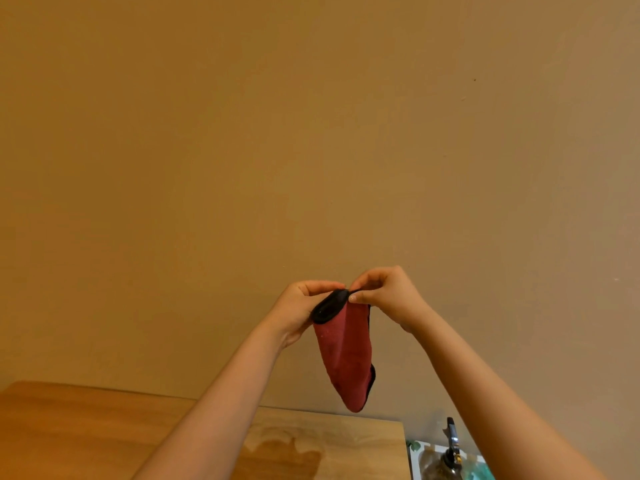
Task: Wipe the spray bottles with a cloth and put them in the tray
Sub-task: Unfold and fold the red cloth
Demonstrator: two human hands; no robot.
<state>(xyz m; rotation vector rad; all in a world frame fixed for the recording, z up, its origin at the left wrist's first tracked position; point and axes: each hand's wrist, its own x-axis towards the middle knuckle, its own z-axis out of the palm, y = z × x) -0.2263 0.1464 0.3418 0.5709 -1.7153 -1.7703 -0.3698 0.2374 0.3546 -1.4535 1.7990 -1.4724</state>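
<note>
I am seeing the cloth hanging in the air in front of a tan wall, above the far edge of the wooden table. It is red with a black trim along its edges, folded so it is drooping to a rounded point at 6 o'clock. The left hand is gripping the black upper edge at 10 o'clock of the cloth, fingers curled around it. The right hand is pinching the top at 1 o'clock between thumb and fingertips. At 5 o'clock of the cloth, a spray bottle with a dark nozzle is standing in a tray, partly hidden by the right forearm.
</note>
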